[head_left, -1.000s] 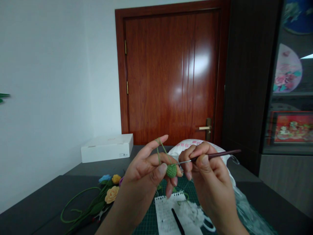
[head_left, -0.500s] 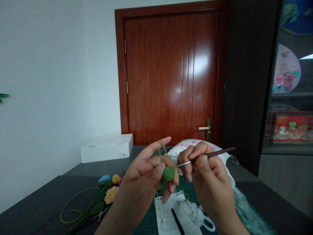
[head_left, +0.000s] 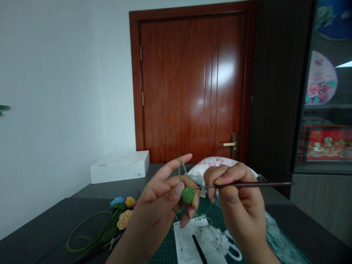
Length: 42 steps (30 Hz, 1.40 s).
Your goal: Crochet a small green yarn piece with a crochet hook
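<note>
Above the green cutting mat (head_left: 165, 253) on my dark table (head_left: 41, 223), my left hand (head_left: 158, 196) pinches a small green crocheted ball (head_left: 188, 195), green yarn (head_left: 183, 172) looped over my raised forefinger. My right hand (head_left: 239, 198) grips a crochet hook (head_left: 255, 185), its tip just beside the ball.

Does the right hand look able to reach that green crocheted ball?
Probably yes: the right hand grips a dark-handled crochet hook whose metal tip sits beside the green crocheted ball, with nothing between them.
</note>
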Each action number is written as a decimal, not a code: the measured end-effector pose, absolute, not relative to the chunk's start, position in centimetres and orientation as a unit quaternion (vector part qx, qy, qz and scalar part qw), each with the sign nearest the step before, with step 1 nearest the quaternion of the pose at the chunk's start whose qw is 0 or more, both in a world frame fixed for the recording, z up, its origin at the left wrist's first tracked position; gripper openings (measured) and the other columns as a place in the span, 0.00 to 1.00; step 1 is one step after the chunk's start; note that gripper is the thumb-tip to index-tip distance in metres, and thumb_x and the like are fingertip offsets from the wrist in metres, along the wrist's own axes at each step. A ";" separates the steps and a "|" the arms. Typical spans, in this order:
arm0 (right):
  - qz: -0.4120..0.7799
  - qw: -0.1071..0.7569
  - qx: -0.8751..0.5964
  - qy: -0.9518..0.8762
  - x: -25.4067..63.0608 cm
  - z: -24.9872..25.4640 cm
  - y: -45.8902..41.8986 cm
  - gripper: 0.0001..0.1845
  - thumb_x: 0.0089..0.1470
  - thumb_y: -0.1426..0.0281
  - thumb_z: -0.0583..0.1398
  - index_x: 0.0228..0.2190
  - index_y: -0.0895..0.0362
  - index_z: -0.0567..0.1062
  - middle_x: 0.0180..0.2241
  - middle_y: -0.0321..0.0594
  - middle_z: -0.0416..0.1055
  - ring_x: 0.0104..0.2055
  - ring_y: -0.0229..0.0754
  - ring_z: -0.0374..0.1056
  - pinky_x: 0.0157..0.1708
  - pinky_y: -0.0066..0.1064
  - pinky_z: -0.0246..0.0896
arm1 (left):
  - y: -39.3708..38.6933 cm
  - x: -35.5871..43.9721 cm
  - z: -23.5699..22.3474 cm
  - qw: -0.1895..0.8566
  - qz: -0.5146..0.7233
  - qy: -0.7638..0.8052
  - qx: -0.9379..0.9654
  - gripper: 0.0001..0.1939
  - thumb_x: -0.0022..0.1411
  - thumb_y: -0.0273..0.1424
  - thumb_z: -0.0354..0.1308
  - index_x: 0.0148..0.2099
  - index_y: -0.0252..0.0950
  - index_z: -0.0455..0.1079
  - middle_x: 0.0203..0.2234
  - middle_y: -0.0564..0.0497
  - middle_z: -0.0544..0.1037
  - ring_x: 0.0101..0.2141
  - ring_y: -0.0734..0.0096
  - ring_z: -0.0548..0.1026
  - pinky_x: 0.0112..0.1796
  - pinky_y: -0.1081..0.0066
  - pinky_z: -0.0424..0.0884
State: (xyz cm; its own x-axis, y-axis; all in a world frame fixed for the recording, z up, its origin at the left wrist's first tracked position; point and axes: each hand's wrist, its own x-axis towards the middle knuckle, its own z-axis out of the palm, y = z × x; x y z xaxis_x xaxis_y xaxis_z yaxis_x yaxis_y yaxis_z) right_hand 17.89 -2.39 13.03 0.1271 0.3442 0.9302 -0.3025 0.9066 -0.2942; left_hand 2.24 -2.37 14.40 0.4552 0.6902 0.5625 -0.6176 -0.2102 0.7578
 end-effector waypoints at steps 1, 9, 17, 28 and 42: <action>0.213 0.751 -0.017 -0.625 17.9 13.0 -2.4 0.06 0.67 0.67 0.59 0.37 0.53 0.73 0.26 0.34 0.68 0.28 0.38 0.65 0.31 0.33 0.61 | -2.4 2.2 14.4 0.627 0.521 0.031 0.578 0.27 0.69 0.31 0.59 0.68 0.34 0.60 0.29 0.47 0.78 0.26 0.72 0.73 0.22 0.80 0.66; 0.269 0.747 -0.007 -0.608 17.6 13.0 -2.1 0.07 0.68 0.65 0.58 0.36 0.53 0.72 0.25 0.32 0.67 0.27 0.37 0.62 0.31 0.33 0.58 | -2.5 2.2 14.3 0.627 0.521 0.027 0.579 0.26 0.70 0.31 0.58 0.67 0.34 0.62 0.28 0.48 0.77 0.25 0.73 0.72 0.22 0.79 0.66; 0.244 0.755 -0.008 -0.608 17.6 12.7 -2.2 0.05 0.67 0.68 0.60 0.37 0.54 0.73 0.28 0.35 0.69 0.28 0.37 0.66 0.29 0.31 0.62 | -2.5 2.3 14.4 0.615 0.528 0.029 0.585 0.25 0.70 0.31 0.58 0.67 0.34 0.62 0.29 0.47 0.77 0.27 0.71 0.72 0.22 0.79 0.65; 0.214 0.750 -0.006 -0.626 17.9 12.9 -2.1 0.05 0.66 0.66 0.61 0.37 0.53 0.73 0.27 0.35 0.71 0.28 0.38 0.66 0.30 0.32 0.64 | -2.4 2.4 14.3 0.620 0.527 0.026 0.580 0.24 0.71 0.29 0.57 0.66 0.33 0.63 0.29 0.48 0.76 0.26 0.73 0.71 0.22 0.79 0.65; 0.238 0.752 -0.005 -0.615 17.8 13.0 -2.3 0.05 0.67 0.68 0.60 0.36 0.53 0.73 0.27 0.34 0.70 0.28 0.38 0.65 0.31 0.32 0.61 | -2.6 2.3 14.5 0.622 0.524 0.041 0.580 0.25 0.70 0.30 0.56 0.67 0.33 0.62 0.28 0.48 0.76 0.25 0.73 0.71 0.21 0.79 0.63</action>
State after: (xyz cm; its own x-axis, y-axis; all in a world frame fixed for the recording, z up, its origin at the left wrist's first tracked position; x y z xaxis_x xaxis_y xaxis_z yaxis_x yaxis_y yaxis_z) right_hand 17.81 -2.26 13.03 0.1311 0.3641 0.9221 -0.3530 0.8863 -0.2998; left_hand 2.32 -2.64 14.55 0.4471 0.6998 0.5571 -0.6042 -0.2230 0.7650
